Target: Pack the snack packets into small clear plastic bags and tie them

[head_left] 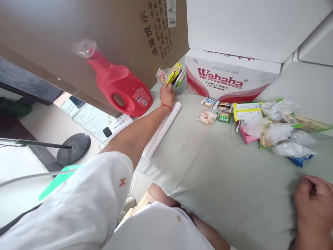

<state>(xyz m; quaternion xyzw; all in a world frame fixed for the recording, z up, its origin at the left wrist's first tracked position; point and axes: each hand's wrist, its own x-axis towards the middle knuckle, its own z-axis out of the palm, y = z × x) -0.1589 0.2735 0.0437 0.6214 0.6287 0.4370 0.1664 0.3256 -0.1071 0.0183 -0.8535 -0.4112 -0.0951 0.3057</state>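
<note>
My left hand (pixel 167 94), with a red cord at the wrist, reaches to a clear plastic container (pixel 182 84) of snack packets at the back of the table. Its curled fingers are at the container's near side, among the packets; their tips are hidden. A yellow packet (pixel 173 72) sticks up just beyond them. At the right edge my right hand (pixel 313 205) rests on the cloth as a closed fist, and nothing shows in it. Beyond that fist lies a heap of wrapped snacks and clear bags (pixel 279 133). Small packets, among them a beige one (pixel 207 117), lie left of the heap.
A red jug (pixel 122 86) stands left of my left forearm, against a large brown carton (pixel 114 31). Behind the snacks is a white and red Wahaha box (pixel 229 78). A white roll (pixel 162 130) lies along the table's left edge, beside my arm.
</note>
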